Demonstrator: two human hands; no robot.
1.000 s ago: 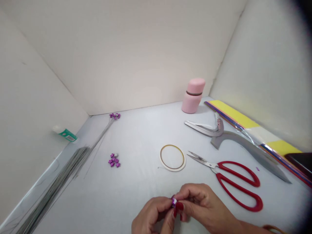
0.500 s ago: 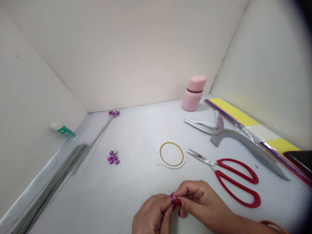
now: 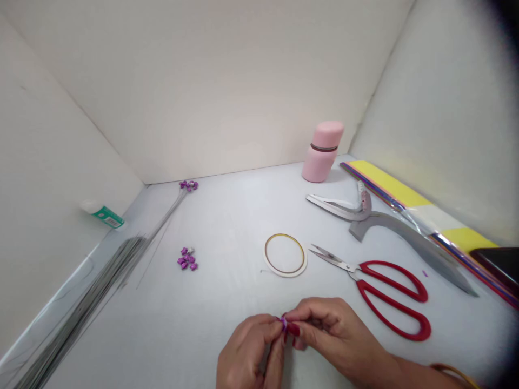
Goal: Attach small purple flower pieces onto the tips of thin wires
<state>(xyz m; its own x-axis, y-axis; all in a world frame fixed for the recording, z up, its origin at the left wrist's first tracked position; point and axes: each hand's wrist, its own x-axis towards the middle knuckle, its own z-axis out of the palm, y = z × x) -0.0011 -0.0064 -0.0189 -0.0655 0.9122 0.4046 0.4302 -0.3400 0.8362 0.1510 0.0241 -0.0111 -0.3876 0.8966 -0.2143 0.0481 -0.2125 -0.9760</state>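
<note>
At the bottom centre, my left hand (image 3: 252, 350) and my right hand (image 3: 334, 336) meet at the fingertips, pinching a small purple piece (image 3: 284, 323) between them. Its exact shape is partly hidden by the fingers. Just beyond the hands a ring of white tape (image 3: 305, 263) lies flat. Red-handled scissors (image 3: 391, 294) lie right of the ring, blades slightly apart. A little pile of purple pieces (image 3: 187, 259) sits left of centre. Farther back, more purple pieces (image 3: 188, 186) are on the ends of thin wires (image 3: 168, 210).
A bundle of grey wires (image 3: 89, 302) runs along the left edge, near a green and white tube (image 3: 107, 216). At the right are a pink bottle (image 3: 322, 154), a grey curved tool (image 3: 409, 235), coloured sheets (image 3: 389, 186) and a dark object (image 3: 497, 270). Walls enclose the table.
The fingertips have shifted slightly left and up with the purple piece still pinched. The whole view has moved a little.
</note>
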